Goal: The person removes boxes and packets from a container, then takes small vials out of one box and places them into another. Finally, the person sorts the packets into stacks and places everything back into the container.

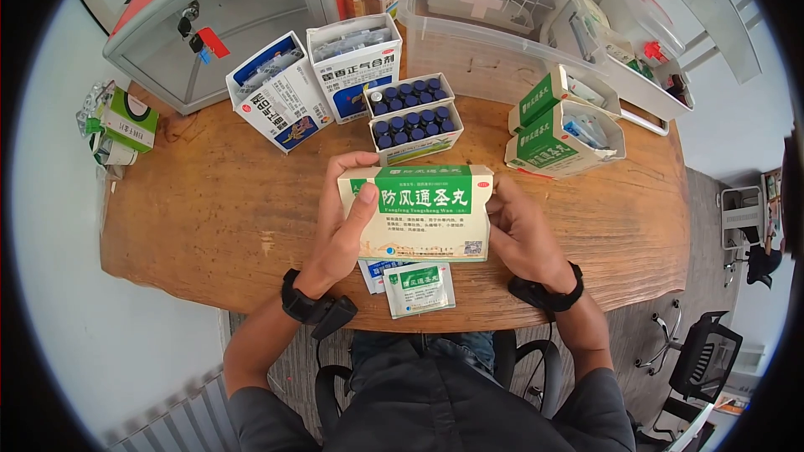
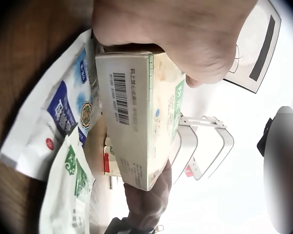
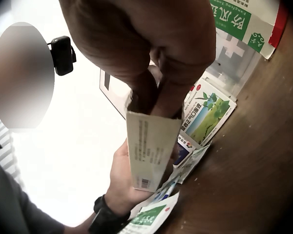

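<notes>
My left hand point(image 1: 337, 230) holds a cream and green medicine box point(image 1: 425, 230), its thumb across the printed front. At the box's other end is my right hand point(image 1: 526, 230), with its fingers curled. In the right wrist view those fingers point(image 3: 163, 92) reach in at the box's opened end, and their tips are hidden. Below the box, a white and green sachet point(image 1: 421, 291) lies near the table's front edge. It partly covers a blue and white sachet point(image 1: 373, 277).
Two boxes of dark-capped vials point(image 1: 414, 130) stand behind my hands. White cartons point(image 1: 280, 94) are at the back left, beside a grey cabinet point(image 1: 230, 29). Opened green boxes point(image 1: 553, 146) stand right, before a clear plastic bin point(image 1: 502, 59). A green carton point(image 1: 131, 120) sits far left.
</notes>
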{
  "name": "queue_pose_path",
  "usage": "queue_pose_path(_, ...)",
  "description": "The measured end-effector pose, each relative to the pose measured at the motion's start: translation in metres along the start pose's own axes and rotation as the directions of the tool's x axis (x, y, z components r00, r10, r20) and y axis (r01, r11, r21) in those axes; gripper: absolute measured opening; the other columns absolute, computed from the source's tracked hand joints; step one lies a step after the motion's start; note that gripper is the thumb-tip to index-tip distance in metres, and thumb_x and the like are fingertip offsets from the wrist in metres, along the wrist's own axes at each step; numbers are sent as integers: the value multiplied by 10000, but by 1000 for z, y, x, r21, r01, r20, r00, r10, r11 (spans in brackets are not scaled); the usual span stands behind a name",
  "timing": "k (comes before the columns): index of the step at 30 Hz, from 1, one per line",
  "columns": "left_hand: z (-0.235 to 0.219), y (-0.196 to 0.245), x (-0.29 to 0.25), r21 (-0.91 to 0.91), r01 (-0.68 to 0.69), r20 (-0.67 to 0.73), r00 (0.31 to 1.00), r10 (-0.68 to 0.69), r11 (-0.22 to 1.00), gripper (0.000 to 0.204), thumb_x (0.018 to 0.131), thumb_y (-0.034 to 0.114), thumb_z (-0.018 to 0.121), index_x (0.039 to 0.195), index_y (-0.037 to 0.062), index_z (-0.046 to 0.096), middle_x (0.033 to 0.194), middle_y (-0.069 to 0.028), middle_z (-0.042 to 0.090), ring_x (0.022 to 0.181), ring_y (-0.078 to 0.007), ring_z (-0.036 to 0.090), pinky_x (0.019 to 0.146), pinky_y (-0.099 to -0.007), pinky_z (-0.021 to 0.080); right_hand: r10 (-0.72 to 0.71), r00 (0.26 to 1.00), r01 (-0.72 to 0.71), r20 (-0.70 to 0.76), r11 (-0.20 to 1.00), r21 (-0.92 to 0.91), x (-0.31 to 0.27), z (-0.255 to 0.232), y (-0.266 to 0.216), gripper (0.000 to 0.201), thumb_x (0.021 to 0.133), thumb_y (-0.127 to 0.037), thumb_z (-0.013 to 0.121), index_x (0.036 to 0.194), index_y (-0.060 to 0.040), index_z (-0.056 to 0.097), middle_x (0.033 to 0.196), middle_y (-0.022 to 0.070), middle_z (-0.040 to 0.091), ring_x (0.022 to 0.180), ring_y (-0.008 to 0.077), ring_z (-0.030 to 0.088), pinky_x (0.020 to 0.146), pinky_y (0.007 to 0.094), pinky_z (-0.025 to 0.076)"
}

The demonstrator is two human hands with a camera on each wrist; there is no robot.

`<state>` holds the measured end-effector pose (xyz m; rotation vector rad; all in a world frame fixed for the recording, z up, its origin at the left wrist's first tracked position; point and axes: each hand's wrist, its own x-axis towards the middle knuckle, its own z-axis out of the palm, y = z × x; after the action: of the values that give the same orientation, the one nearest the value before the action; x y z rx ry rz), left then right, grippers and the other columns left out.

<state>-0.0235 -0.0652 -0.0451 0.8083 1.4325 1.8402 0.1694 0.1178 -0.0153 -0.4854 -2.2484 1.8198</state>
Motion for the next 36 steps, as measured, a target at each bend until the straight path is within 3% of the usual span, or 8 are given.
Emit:
queue_pose_path(10,-3,0,-1,-5,-50,-36,998,50,999,347,1128,281,544,1375,48,476,1178,-88,642,1058,-112,621,920,-265,511,-316,946,323,77,884,-338,4,-4,-11,226,909,100,643,1120,37,693,978,173,730,907,379,725,746,364,549)
queue_pose_path(17,-3,4,1,-116,-69,-97,994,58,991,331,1130,277,530,1368,52,480,1172,-87,647,1050,-110,627,915,-260,513,-197,971,151,-133,944,-293,0,2,-19,207,862,123,677,1045,38,717,981,174,720,856,377,708,724,380,548)
queue_pose_path(19,-6,0,1,-81,-53,-66,997,47,995,329,1131,276,524,1367,51,480,1177,-94,653,1054,-113,631,923,-259,512,-403,915,359,-4,820,-446,3,2,-14,158,874,100,704,1018,38,725,956,159,724,812,318,723,694,367,550)
queue_pose_path(26,-7,0,5,-92,-97,-88,992,89,991,380,1124,317,534,1364,28,477,1184,-101,657,1065,-119,639,949,-263,507,-358,918,267,-169,876,-402,1,3,-17,68,893,25,764,952,23,729,925,132,740,774,259,730,660,344,561)
queue_pose_path(28,-19,-1,8,-129,-126,-197,975,99,984,416,1133,356,479,1370,15,475,1198,-111,653,1084,-146,663,961,-287,534,-149,951,65,-271,953,-294,0,-3,-20,83,880,-9,801,940,4,745,927,124,745,768,259,726,651,331,562)
queue_pose_path(30,-29,1,10,-127,-140,-223,969,109,982,442,1138,396,451,1369,20,478,1217,-110,648,1109,-153,665,970,-295,536,-83,976,21,-200,956,-292,0,-7,-21,145,875,-88,836,963,-5,756,914,123,745,761,267,729,651,332,566)
queue_pose_path(33,-30,10,12,-169,-175,-324,939,113,970,428,1125,379,507,1346,14,480,1188,-108,654,1094,-147,670,962,-287,541,-290,912,401,291,780,-481,2,-1,-8,361,855,-297,868,1078,-53,724,983,119,708,939,330,701,802,425,567)
queue_pose_path(36,-32,10,13,-179,-196,-333,934,128,964,412,1130,373,500,1341,18,486,1195,-110,657,1099,-152,673,966,-290,540,-248,898,426,364,700,-573,-8,23,-10,436,837,-294,867,1163,-58,700,1016,130,664,982,355,667,842,450,547)
